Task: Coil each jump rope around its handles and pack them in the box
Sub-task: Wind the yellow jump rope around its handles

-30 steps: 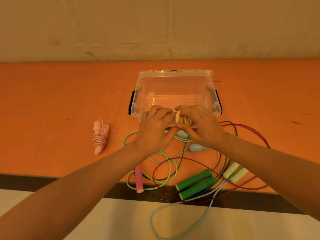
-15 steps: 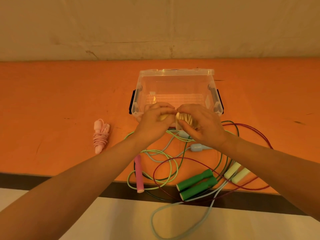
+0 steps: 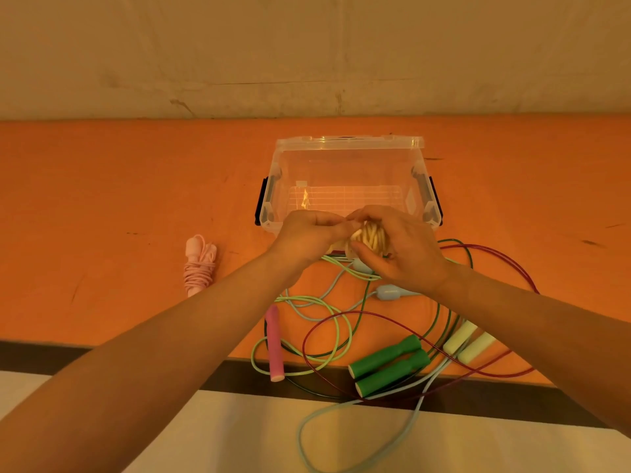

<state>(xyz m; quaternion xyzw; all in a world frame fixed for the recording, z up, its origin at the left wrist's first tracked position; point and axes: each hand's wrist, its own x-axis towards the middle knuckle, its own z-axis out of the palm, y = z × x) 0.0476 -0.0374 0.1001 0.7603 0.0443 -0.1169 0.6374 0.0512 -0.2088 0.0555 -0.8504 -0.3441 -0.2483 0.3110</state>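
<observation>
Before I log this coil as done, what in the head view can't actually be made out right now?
- Yellow rope's handles: hidden inside the yellow coil and behind the left hand and right hand.
- Rope's loose end: covered by fingers, so unclear whether it is tucked.
- Box near wall: blocked by both hands.
- Second pink handle: only one pink handle shows.
- Blue rope: runs off the bottom edge.

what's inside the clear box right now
Nothing shows inside the clear box: only its ribbed floor and a glare spot. Both hands, left and right, hold the yellow rope bundle in front of its near wall, hiding that strip.
</observation>
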